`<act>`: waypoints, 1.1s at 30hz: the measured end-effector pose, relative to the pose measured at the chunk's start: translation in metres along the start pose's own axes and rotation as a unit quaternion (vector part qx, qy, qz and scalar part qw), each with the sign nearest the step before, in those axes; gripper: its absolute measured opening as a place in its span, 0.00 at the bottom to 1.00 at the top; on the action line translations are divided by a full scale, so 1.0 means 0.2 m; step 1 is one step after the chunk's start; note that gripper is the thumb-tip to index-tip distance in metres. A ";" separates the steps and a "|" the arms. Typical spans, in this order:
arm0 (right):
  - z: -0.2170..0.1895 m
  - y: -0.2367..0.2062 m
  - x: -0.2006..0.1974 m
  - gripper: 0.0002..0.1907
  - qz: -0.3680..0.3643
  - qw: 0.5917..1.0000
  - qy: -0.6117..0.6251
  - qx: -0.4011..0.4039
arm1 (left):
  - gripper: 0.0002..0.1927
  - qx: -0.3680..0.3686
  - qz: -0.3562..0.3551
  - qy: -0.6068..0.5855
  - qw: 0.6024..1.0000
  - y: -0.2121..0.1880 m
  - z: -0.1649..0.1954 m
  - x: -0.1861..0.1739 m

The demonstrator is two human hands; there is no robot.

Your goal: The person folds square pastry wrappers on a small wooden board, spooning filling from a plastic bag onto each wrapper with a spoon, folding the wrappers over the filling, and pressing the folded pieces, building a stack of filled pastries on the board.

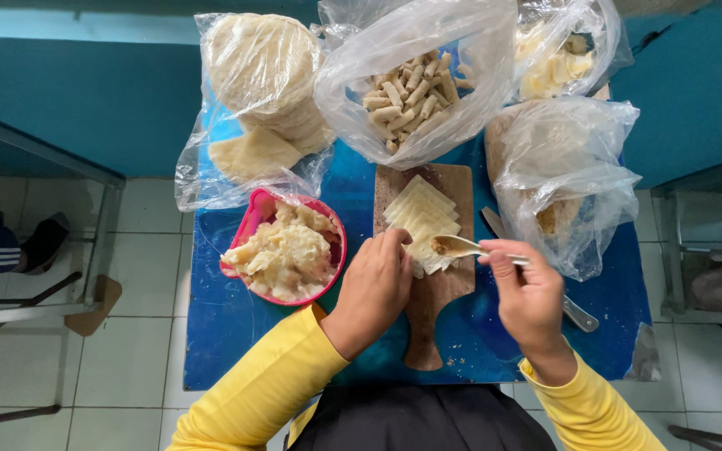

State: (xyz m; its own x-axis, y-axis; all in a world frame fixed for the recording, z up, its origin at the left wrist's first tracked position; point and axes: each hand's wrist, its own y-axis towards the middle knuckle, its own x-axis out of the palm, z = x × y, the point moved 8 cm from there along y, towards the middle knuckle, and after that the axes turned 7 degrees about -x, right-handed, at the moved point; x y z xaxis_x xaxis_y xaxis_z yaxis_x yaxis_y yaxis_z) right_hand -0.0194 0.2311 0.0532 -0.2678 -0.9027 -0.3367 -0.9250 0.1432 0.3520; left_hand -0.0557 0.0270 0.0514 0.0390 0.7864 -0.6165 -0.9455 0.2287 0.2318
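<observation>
Pale square dough sheets (422,219) lie fanned in a short stack on a brown wooden paddle-shaped cutting board (430,296) in the middle of the small blue worktop (227,321), probably overlapped so that one can be taken at a time.

At far left a clear plastic bag of round pale flatbread discs (262,79) leans against the teal wall, its mouth fallen open toward the near side. Just near of it sits a pink plastic bowl (252,219) heaped with lumpy yellowish mash (287,250), close beside the board and within easy reach.

The left hand (373,288) rests on the board's left edge, its fingers curled down onto the near corner of the sheets, apparently pinning them; whether it pinches one I cannot tell. Beyond the board a clear bag (415,79) stands open, holding small pale finished rolls (411,92).

The right hand (531,296) has its grip closed on the handle of a metal spoon (455,245), the bowl carrying a dab of brownish filling level over the sheets. Right of the board a knife (577,314) lies partly under a crumpled clear bag (566,179), and another bag with yellowish pieces (557,67) sits at far right. No labels show on any bag.
</observation>
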 end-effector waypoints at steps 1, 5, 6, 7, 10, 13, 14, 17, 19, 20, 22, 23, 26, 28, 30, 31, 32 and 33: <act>-0.07 0.02 0.02 0.06 -0.016 0.997 -0.045 -0.054 | 0.11 -0.001 0.000 -0.007 1.000 0.00 0.00 0.00; -0.24 0.01 0.08 0.08 -0.070 0.972 -0.152 -0.166 | 0.12 0.003 0.008 -0.016 1.000 0.00 0.00 -0.01; -0.27 0.01 0.09 0.09 -0.069 0.968 -0.157 -0.186 | 0.13 0.008 0.014 -0.020 1.000 -0.01 0.01 -0.01; -0.30 0.00 0.09 0.10 -0.068 0.963 -0.162 -0.205 | 0.13 0.013 0.019 -0.024 0.999 -0.01 0.01 -0.01; -0.31 -0.01 0.09 0.12 -0.072 0.954 -0.171 -0.234 | 0.15 0.017 0.016 -0.032 0.999 -0.01 0.02 -0.01; -0.25 -0.05 0.05 0.10 -0.065 0.956 -0.167 -0.234 | 0.15 -0.002 -0.005 -0.030 1.000 0.00 0.01 0.00; -0.22 -0.07 0.02 0.09 -0.061 0.957 -0.163 -0.230 | 0.16 -0.002 -0.004 -0.038 0.999 0.00 0.01 0.00; -0.15 -0.14 -0.21 0.02 0.067 0.953 -0.152 -0.255 | 0.16 -0.003 -0.001 -0.063 0.998 0.00 0.01 0.00; -0.10 -0.18 -0.43 0.04 0.185 0.939 -0.167 -0.236 | 0.16 -0.006 0.001 -0.081 0.997 0.01 0.01 0.01; -0.06 -0.17 -0.49 0.04 0.206 0.939 -0.177 -0.213 | 0.16 -0.002 0.005 -0.086 0.996 0.01 0.01 0.01; 0.00 -0.11 -0.54 0.04 0.206 0.945 -0.197 -0.158 | 0.16 0.007 0.010 -0.095 0.995 0.01 0.01 0.02; 0.03 -0.07 -0.52 0.04 0.184 0.952 -0.211 -0.120 | 0.15 0.003 0.005 -0.103 0.995 0.01 0.01 0.03; 0.04 0.04 -0.46 0.07 0.105 0.962 -0.253 -0.003 | 0.15 0.008 -0.005 -0.114 0.993 0.01 0.01 0.05; -0.14 0.03 -0.43 0.15 0.148 0.924 -0.346 -0.074 | 0.14 0.033 0.000 -0.101 0.994 0.01 0.02 0.06; -0.24 0.03 -0.38 0.15 0.151 0.909 -0.374 -0.107 | 0.18 0.036 -0.011 -0.108 0.993 0.01 0.01 0.07; -0.25 0.03 -0.34 0.11 0.137 0.917 -0.359 -0.105 | 0.19 0.038 -0.018 -0.112 0.993 0.01 0.01 0.08; -0.26 0.03 -0.30 0.07 0.124 0.925 -0.343 -0.103 | 0.18 0.044 -0.012 -0.101 0.994 0.01 0.01 0.08; -0.26 0.04 -0.21 0.06 0.066 0.935 -0.325 -0.129 | 0.17 0.050 -0.007 -0.091 0.995 0.01 0.02 0.08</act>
State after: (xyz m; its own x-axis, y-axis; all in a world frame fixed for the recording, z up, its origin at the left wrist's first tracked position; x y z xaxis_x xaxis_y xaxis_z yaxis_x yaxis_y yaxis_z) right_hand -0.0014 0.2489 0.1150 -0.5604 -0.4349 -0.7049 -0.7986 0.0583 0.5990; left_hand -0.0559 0.0425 0.0447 0.1190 0.8712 -0.4763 -0.9076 0.2900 0.3037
